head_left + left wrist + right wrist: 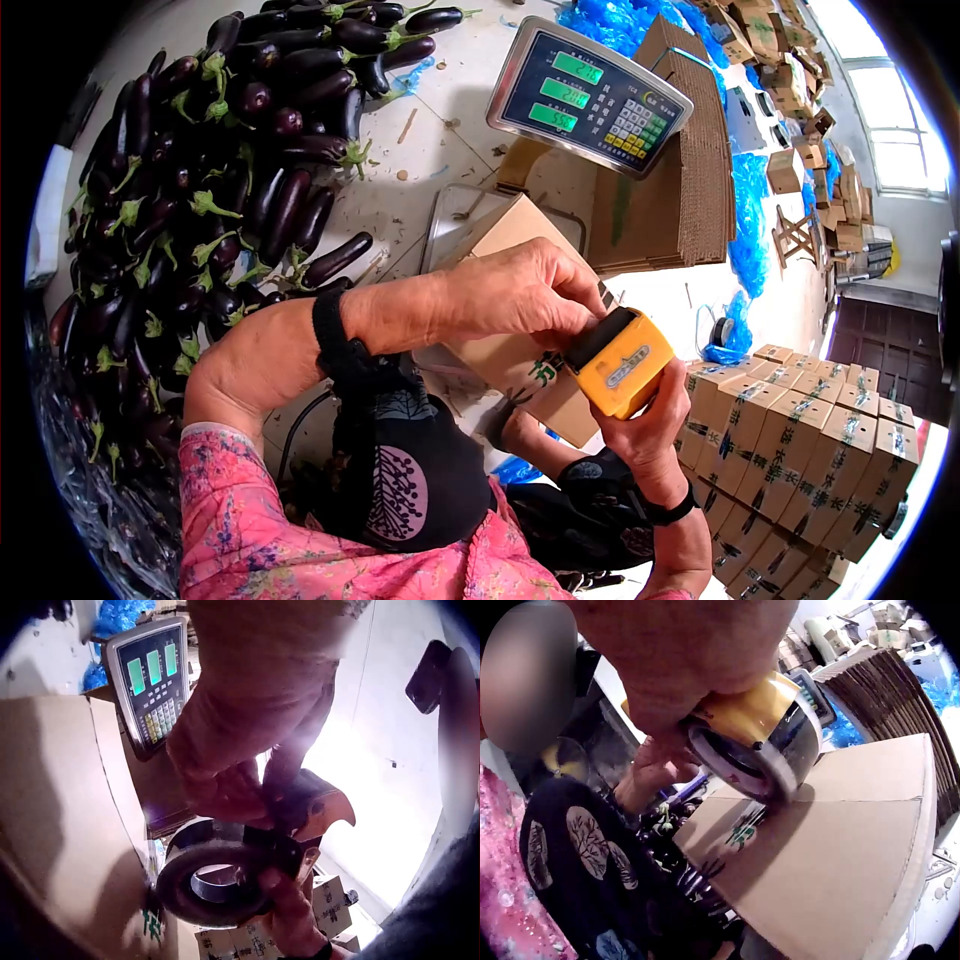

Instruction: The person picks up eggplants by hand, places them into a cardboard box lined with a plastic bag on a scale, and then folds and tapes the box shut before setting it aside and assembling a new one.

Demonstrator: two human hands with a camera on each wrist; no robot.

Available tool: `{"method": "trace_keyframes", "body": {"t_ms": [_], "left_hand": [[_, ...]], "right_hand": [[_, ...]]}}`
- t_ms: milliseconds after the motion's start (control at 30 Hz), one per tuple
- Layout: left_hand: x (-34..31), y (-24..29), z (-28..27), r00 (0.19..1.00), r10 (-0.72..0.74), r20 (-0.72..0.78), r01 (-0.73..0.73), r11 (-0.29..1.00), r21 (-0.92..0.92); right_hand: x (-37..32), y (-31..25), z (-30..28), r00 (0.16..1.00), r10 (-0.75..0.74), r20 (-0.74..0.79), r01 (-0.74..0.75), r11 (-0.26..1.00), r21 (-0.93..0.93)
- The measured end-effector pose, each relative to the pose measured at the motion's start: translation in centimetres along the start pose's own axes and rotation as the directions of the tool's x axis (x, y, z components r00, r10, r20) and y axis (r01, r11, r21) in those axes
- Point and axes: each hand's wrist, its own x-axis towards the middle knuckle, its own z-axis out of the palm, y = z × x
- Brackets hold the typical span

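My right hand (650,425) grips a yellow tape dispenser (632,372), which carries a wide roll of dark tape (210,877). At the roll's upper edge, my left hand (540,290) has its fingers bent, thumb and fingertips pinching the tape; the tape's end is hidden behind them. Both hands are above a closed cardboard box (840,847) with green printing, which overlaps the metal scale platform (440,225) in the head view. Behind the box stands the scale's display (590,95), its three green readouts lit.
A large heap of eggplants (200,180) covers the floor on the left. Flattened cartons (690,170) stand stacked behind the scale. Packed boxes (790,440) are piled at right. Blue plastic (748,220) and scattered boxes (785,170) lie farther back.
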Motion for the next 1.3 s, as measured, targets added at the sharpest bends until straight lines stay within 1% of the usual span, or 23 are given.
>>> {"method": "trace_keyframes", "body": {"t_ms": [67, 100, 133, 167, 233, 333, 367, 433, 500, 567, 600, 633, 667, 700, 733, 800, 833, 933, 967, 1067, 1100, 1200, 1300], "left_hand": [[-0.2, 0.1, -0.3, 0.999, 0.021, -0.048, -0.017, 0.996, 0.092], [-0.2, 0.1, -0.3, 0.996, 0.048, -0.078, -0.035, 0.986, 0.161], [-0.3, 0.2, -0.4, 0.991, 0.076, -0.106, -0.05, 0.972, 0.229], [-0.3, 0.0, -0.6, 0.978, 0.171, -0.117, -0.12, 0.929, 0.351], [-0.1, -0.6, -1.1, 0.93, 0.355, -0.1, -0.235, 0.78, 0.58], [0.0, -1.9, -1.7, 0.905, 0.412, -0.107, -0.259, 0.733, 0.63], [0.0, -2.3, -1.8, 0.926, 0.353, -0.133, -0.242, 0.827, 0.508], [0.0, -2.9, -1.8, 0.962, 0.221, -0.161, -0.181, 0.956, 0.229], [-0.6, -2.6, -2.1, 0.983, 0.1, -0.155, -0.091, 0.994, 0.061], [-0.9, -3.4, -3.1, 0.988, -0.009, -0.152, -0.012, 0.99, -0.138], [-1.0, -3.9, -3.7, 0.988, -0.003, -0.157, -0.027, 0.983, -0.183], [-1.1, -4.3, -4.2, 0.988, 0.001, -0.156, -0.037, 0.973, -0.227], [-1.1, -4.7, -4.4, 0.989, 0.003, -0.151, -0.045, 0.961, -0.273], [-1.2, -4.4, -4.1, 0.989, 0.01, -0.146, -0.05, 0.96, -0.274], [-1.0, -4.5, -4.1, 0.995, 0.001, -0.102, -0.033, 0.947, -0.32], [-0.7, -4.6, -4.2, 1.0, -0.009, -0.02, 0.0, 0.914, -0.406], [-0.5, -4.5, -3.8, 0.999, -0.029, -0.046, 0.006, 0.904, -0.427], [-0.2, -4.2, -3.9, 1.0, -0.004, -0.03, -0.007, 0.933, -0.36], [0.1, -4.6, -3.7, 0.996, 0.013, -0.085, -0.035, 0.964, -0.264], [-0.2, -3.5, -2.4, 0.981, 0.096, -0.168, -0.082, 0.993, 0.086], [0.1, -3.9, -2.3, 0.954, 0.238, -0.182, -0.197, 0.956, 0.218], [-0.3, -3.8, -2.5, 0.953, 0.101, -0.286, -0.021, 0.962, 0.271], [0.0, -4.3, -2.4, 0.919, 0.282, -0.275, -0.186, 0.926, 0.33]], "right_hand": [[0.3, -0.7, 0.4, 0.998, -0.057, -0.013, 0.056, 0.997, -0.044], [0.2, -1.0, 0.7, 0.998, -0.037, -0.046, 0.035, 0.998, -0.059], [0.3, -1.3, 0.9, 0.999, -0.024, -0.037, 0.02, 0.996, -0.086], [0.7, -1.8, 1.0, 1.0, -0.01, -0.029, 0.007, 0.994, -0.113], [1.6, -2.6, 0.8, 1.0, -0.015, 0.003, 0.015, 0.984, -0.18], [2.1, -3.0, 0.5, 0.999, -0.003, 0.051, 0.016, 0.966, -0.257], [2.0, -3.0, 0.5, 0.998, 0.001, 0.057, 0.014, 0.966, -0.258], [2.1, -3.2, 0.2, 0.995, 0.044, 0.089, -0.03, 0.987, -0.155], [2.2, -2.9, -0.2, 0.989, 0.092, 0.114, -0.092, 0.996, -0.008], [1.5, -1.9, -0.4, 0.972, 0.213, 0.099, -0.225, 0.966, 0.127], [1.3, -1.4, -0.7, 0.963, 0.253, 0.096, -0.267, 0.945, 0.188], [1.2, -1.1, -1.0, 0.973, 0.21, 0.092, -0.226, 0.944, 0.24], [1.3, -1.1, -1.2, 0.978, 0.179, 0.106, -0.201, 0.946, 0.253], [1.2, -0.9, -1.2, 0.972, 0.204, 0.114, -0.227, 0.942, 0.249], [1.2, -0.7, -1.2, 0.967, 0.225, 0.122, -0.249, 0.938, 0.243], [0.9, -0.4, -1.4, 0.975, 0.189, 0.114, -0.207, 0.962, 0.178], [0.9, -0.3, -1.4, 0.979, 0.169, 0.114, -0.185, 0.971, 0.149], [0.3, 0.1, -0.5, 0.979, 0.194, 0.066, -0.201, 0.971, 0.129], [0.3, 0.0, -0.4, 0.975, 0.211, 0.071, -0.22, 0.965, 0.142], [0.5, -0.3, -0.3, 0.992, 0.106, 0.066, -0.108, 0.994, 0.027], [0.7, -0.4, -0.4, 0.993, 0.081, 0.082, -0.083, 0.996, 0.023], [0.9, -0.9, -0.3, 0.998, 0.044, 0.046, -0.043, 0.999, -0.018], [0.6, -0.8, -0.4, 0.995, 0.077, 0.06, -0.076, 0.997, -0.006]]}}
